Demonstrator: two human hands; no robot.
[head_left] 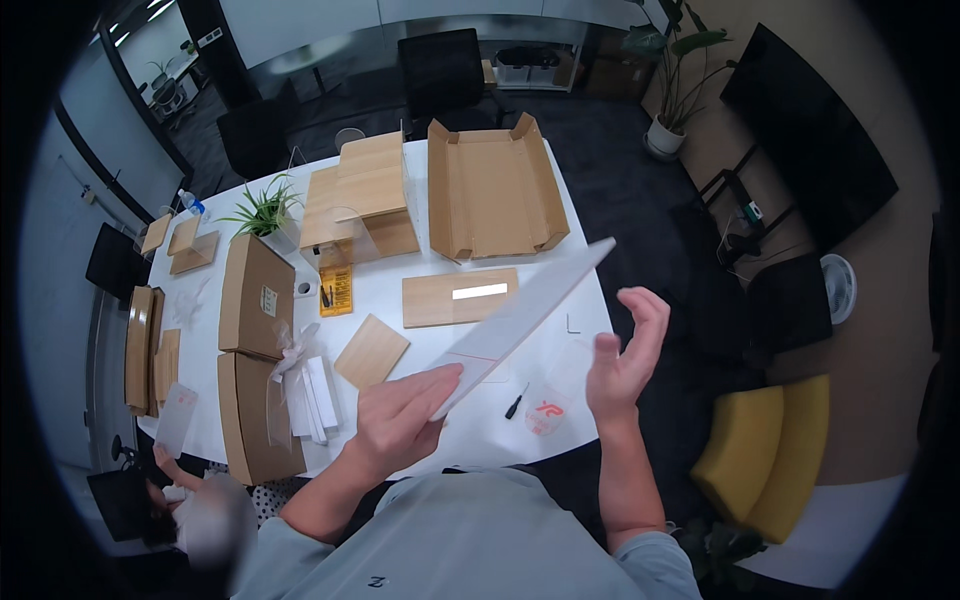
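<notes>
A long, thin white panel (535, 300) slants up and to the right above the table. My left hand (400, 420) is closed on its near end. Fingers raised and apart, my right hand (628, 360) is empty, to the right of the panel and not touching it. Below the panel lies a light wooden board (424, 302) with a white strip on it. A smaller wooden board (372, 350) rests nearer my left hand. Between my hands, a black screwdriver (516, 403) and a clear plastic bag (547, 412) with red print lie on the table. An L-shaped hex key (571, 325) lies farther back.
An open cardboard box (500, 190) and a wooden shelf unit (375, 170) stand at the table's far side. Another cardboard box (250, 410), white strips (318, 395) and a potted plant (263, 212) are leftward. Another person (195, 515) holds a panel at lower left.
</notes>
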